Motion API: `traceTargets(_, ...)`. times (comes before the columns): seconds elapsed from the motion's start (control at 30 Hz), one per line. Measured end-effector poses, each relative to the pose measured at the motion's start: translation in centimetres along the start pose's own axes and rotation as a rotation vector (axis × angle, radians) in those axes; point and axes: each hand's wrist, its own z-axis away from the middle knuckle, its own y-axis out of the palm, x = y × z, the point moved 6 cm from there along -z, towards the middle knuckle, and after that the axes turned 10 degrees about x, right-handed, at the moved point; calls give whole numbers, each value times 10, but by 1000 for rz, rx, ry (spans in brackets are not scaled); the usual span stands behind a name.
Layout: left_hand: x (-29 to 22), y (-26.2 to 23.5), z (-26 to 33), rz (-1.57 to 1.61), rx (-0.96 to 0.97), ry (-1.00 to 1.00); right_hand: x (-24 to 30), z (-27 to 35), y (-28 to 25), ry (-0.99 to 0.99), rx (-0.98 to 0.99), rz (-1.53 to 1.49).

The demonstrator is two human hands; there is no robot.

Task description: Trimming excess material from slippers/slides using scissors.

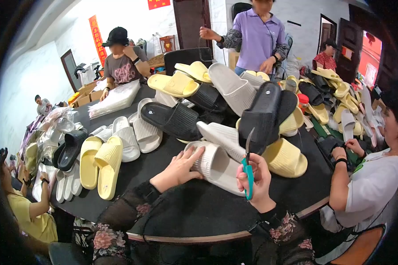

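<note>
nearest, the left hand (pixel 177 171) lies with fingers spread on the ribbed strap of a pale grey moulded slide slipper (pixel 227 176), which rests on the black tabletop (pixel 181 216) at the near edge of a heap of yellow, black and grey slippers (pixel 174 84). the right hand (pixel 260 181) is curled around the teal handles of metal scissors (pixel 248 181), blades pointing up. the step in hand seems to be steadying the slipper with the scissors ready; a snip would call for turning the blades down, clear of the left fingers. farther off, a person's dark grey t-shirt (pixel 126 70) bears printed lettering, and a long red paper strip (pixel 97 40) on the wall carries characters; no brand shows clearly on the slippers.
</note>
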Motion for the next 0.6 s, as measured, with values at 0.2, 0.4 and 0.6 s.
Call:
traceTargets(0.2,-7,0,-48,48,-140,136,2,0,3,-16,-13,23)
traceTargets(0.4,-27,3,-74,-51,-177,75,-5,-1,-3,36,-63,-18)
traceTargets(0.6,-30,-6,-49,-20,-209,67,-6,-3,-6,30,-50,-24)
